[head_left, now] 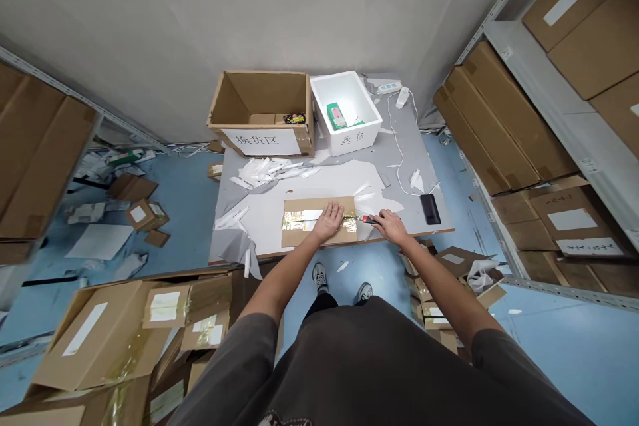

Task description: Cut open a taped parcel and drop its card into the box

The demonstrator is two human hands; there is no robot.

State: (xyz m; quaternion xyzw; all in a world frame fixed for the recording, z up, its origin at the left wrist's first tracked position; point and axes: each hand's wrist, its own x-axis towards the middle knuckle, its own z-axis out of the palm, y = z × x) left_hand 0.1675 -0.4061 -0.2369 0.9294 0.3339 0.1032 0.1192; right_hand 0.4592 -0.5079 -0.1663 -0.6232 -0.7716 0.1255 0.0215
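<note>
- With the taped carton [294,237] as the clock's centre and the wall at 12, brown shelf cartons [40,160] are standing at your far left, toward 9 to 10 o'clock.
- A pile of cartons [107,326], some wearing yellowish tape and white labels, is filling the area around 8 o'clock.
- Small boxes [146,215] are lying on the blue floor at 9 o'clock.
- A large cardboard box [269,90], its top uncovered, is standing at 11 o'clock, carrying a handwritten white sign in front.
- White paper scraps [267,172] are lying heaped at 10 o'clock.
- The taped carton itself is lying flat near your edge of the surface [419,163], its shiny tape running lengthwise.
- Your left hand [329,218] is resting on the carton's top, its fingers extended and grasping nothing.
- A white foam box [369,136] is sitting between 12 and 1 o'clock, holding a green-and-pink pack [336,116].
- Your right hand [392,225] is reaching in at 3 o'clock, its fingers clenching a red-and-black cutter [368,219], whose tip is pointing at the carton's right end.
- A power strip [389,88] is lying at 1 o'clock.
- A dark phone [430,209] is lying at 3 o'clock, beyond your right hand.
- More cartons [504,120] are filling the shelves toward 2 o'clock.
</note>
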